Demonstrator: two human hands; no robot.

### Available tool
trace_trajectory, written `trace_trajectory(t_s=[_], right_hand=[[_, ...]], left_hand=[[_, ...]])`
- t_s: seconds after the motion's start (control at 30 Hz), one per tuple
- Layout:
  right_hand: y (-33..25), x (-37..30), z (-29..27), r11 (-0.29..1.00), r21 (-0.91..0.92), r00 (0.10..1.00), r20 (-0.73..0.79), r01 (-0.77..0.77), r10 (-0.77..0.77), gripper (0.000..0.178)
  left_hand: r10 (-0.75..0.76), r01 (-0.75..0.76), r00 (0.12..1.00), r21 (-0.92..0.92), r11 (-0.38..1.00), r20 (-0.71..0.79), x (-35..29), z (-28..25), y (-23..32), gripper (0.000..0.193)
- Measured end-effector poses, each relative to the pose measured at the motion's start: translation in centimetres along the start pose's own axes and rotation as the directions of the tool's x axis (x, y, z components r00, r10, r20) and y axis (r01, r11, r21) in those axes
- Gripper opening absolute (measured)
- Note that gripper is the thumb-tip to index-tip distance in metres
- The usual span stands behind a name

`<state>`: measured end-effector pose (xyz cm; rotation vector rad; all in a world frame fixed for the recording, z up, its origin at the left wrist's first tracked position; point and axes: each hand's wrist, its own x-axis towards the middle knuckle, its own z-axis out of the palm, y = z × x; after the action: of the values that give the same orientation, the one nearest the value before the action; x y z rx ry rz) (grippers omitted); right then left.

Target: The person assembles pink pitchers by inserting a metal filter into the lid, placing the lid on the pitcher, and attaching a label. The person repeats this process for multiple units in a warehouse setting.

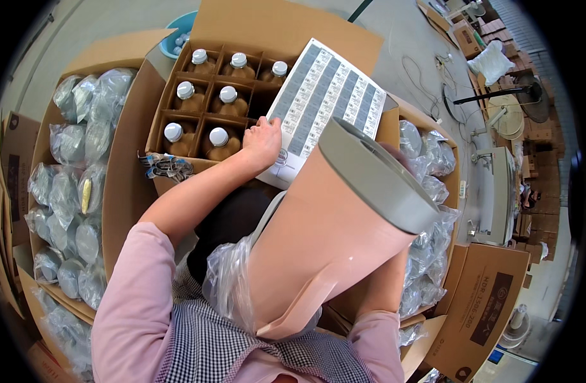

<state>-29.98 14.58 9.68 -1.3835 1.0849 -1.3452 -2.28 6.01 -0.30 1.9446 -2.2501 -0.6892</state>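
Note:
A large pink tumbler (pixel 318 255) with a grey lid (pixel 376 179) and a pink side handle leans to the right, close in front of my chest. Clear plastic wrap (pixel 230 281) bunches round its lower part. Beyond it is a tilted sheet of printed grey-and-white labels (pixel 331 96). My left hand (pixel 262 135) is closed at the sheet's left edge, with its fingertips pressed together there. Reaching up behind the tumbler, my right hand (pixel 398 156) shows only a dark sliver beside the lid. Its fingers and grip are hidden.
Ahead stands a divided carton (pixel 203 116) of white-capped bottles. Plastic-wrapped items fill the open cartons at left (pixel 73 191) and right (pixel 427 255). A bundle of cords (pixel 165 166) lies at the divided carton's near corner. A blue tub (pixel 178 35) stands behind.

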Motion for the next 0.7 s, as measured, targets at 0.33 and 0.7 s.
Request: trace_trajectory(t_s=[0.33, 0.7], right_hand=[[13.4, 2.3, 4.4, 0.027, -0.957, 0.957, 0.288, 0.289, -0.042, 0.090], [11.2, 4.9, 2.2, 0.155, -0.972, 0.906, 0.224, 0.179, 0.359, 0.102]], left_hand=[[0.469, -0.485, 0.872, 0.373, 0.791, 0.140, 3.6, 0.4, 0.0, 0.052], [0.687, -0.685, 0.727, 0.083, 0.724, 0.016, 5.4, 2.8, -0.5, 0.077]])
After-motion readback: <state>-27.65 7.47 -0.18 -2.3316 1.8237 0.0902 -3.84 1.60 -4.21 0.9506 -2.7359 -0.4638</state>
